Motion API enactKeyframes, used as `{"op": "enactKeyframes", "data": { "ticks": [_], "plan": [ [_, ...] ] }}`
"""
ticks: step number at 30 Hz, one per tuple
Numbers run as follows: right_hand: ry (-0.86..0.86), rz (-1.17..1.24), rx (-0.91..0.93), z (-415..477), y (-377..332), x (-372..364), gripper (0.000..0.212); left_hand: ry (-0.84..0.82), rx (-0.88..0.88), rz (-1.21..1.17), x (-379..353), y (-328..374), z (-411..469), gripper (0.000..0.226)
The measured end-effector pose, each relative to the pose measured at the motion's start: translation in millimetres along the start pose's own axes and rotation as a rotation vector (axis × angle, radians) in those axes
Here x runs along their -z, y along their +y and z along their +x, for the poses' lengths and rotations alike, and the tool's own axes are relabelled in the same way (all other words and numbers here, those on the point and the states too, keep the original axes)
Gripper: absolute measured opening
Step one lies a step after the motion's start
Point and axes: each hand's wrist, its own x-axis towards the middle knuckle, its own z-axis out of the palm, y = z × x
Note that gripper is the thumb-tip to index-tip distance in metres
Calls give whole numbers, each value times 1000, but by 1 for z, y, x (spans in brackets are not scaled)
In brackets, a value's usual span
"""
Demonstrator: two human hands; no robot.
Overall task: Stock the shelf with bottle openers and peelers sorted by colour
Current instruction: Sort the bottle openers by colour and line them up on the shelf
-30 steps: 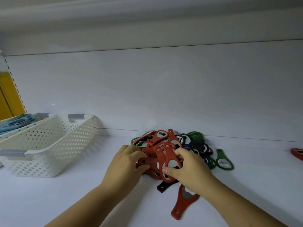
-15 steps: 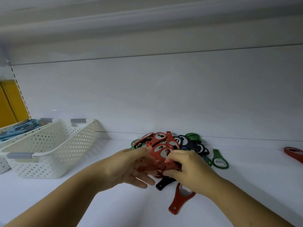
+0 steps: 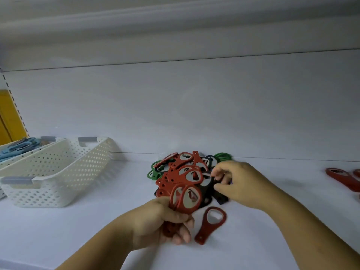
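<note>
1. Up against the back wall of the white shelf point(image 3: 78, 230) sits the pile of bottle openers point(image 3: 187, 170), a jumble of red, green and dark ones, just right of the white basket point(image 3: 58, 178).
2. Flat, matte, keyhole-shaped pieces, these: a rounded head with a shiny metal-lined opening, tapering to a short tab with a small hole.
3. Green openers point(image 3: 155, 171) peek out at the pile's left edge and dark openers point(image 3: 220, 195) at its right.
4. One loose red opener point(image 3: 213, 221) lies flat on the shelf in front of the pile.
5. The basket is perforated plastic with grey handles; blue tools point(image 3: 17, 148) fill a second basket behind it.
6. Left hand point(image 3: 155, 225): fingers and thumb wrapped round a fanned bunch of red openers point(image 3: 185, 195), lifted at the pile's near edge.
7. Right hand point(image 3: 241, 184): fingers curled in against the dark openers; whether it has one pinched, I cannot tell.
</note>
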Motion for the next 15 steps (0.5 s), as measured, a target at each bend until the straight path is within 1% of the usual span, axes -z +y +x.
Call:
{"op": "enactKeyframes", "data": {
  "ticks": [1,3,4,5,8,11,14,15],
  "plan": [
    [-50,-99,-105,0,7,3,8,14,-30,-113,0,-6,1,10],
    [-201,-242,-221,0,17,-1,38,69,-102,-343,1,-17,4,22],
    [-245,-258,-241,-1,18,-7,48,96,-131,-436,2,-20,4,24],
    [-247,-262,-243,-2,18,-13,54,120,-151,-480,1,-21,3,24],
    [-228,-274,-204,-2,13,-24,55,163,-159,-456,-2,-21,2,22],
    [-238,-253,-232,-3,9,-23,51,170,-158,-452,-4,-20,1,17],
    [-249,-257,-218,-5,6,-23,47,188,-144,-434,-2,-20,1,19],
    [-265,-239,-204,-6,4,-23,43,187,-144,-425,-2,-20,1,21]
  ]
}}
